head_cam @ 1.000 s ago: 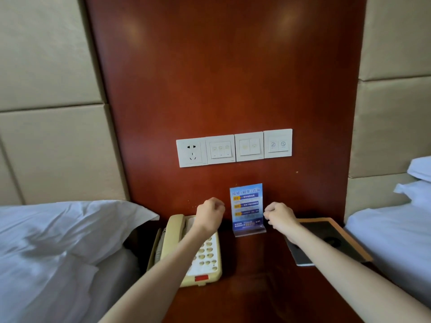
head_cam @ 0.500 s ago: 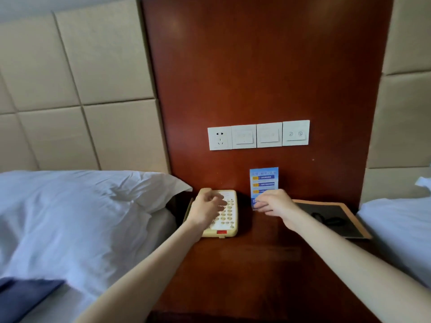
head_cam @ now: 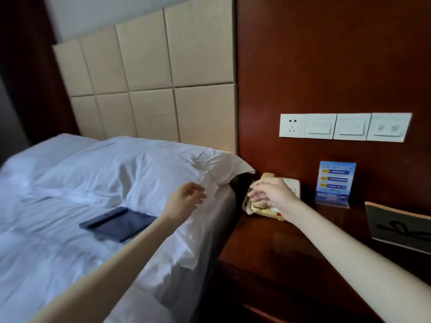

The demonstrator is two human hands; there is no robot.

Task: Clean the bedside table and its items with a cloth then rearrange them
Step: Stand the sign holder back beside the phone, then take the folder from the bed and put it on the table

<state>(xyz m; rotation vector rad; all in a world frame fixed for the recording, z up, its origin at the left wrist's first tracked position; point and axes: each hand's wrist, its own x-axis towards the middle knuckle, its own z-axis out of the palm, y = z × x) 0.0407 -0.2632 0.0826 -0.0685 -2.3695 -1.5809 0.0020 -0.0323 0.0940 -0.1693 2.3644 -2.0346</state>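
While the cloth lies on the bed nearby, the left hand hovers loose — empty

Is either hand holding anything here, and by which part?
Left hand holds nothing, fingers loosely curled above the bed. Right hand curls over the telephone handset; whether it grips it cannot be told.

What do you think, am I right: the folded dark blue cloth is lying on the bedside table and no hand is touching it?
Not quite. The head view shows the folded dark blue cloth lying on the white bed, not the bedside table. The rest is right: the left hand is up by the pillow, the right hand at the phone.
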